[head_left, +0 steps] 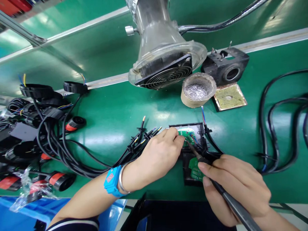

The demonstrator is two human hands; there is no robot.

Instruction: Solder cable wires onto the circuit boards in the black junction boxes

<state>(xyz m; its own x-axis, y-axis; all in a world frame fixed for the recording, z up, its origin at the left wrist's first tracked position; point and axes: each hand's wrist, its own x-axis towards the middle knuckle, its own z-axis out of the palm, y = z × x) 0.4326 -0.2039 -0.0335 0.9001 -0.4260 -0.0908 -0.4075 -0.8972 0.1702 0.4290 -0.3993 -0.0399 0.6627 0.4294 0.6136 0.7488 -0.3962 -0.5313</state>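
My right hand (239, 185) grips a soldering iron (228, 198) like a pen, its tip down at a green circuit board (184, 132). That board sits in an open black plastic housing (200, 129), with thin coloured wires at its right part. My left hand (159, 151), wearing a blue wrist strap (112, 180), is closed at the board's left edge; its fingertips are pinched and hide whatever is between them. Just below lies a second black housing (189, 180) with another green board (196, 168), partly covered by my right hand.
A fume extractor hood (164, 61) hangs above the bench. Behind the work stand a solder-dross cup (198, 90), a yellow sponge tray (228, 96) and a black iron holder (226, 66). Black cables (65, 159) crowd the left; more cables (275, 134) lie right. A blue bin (1, 212) sits lower left.
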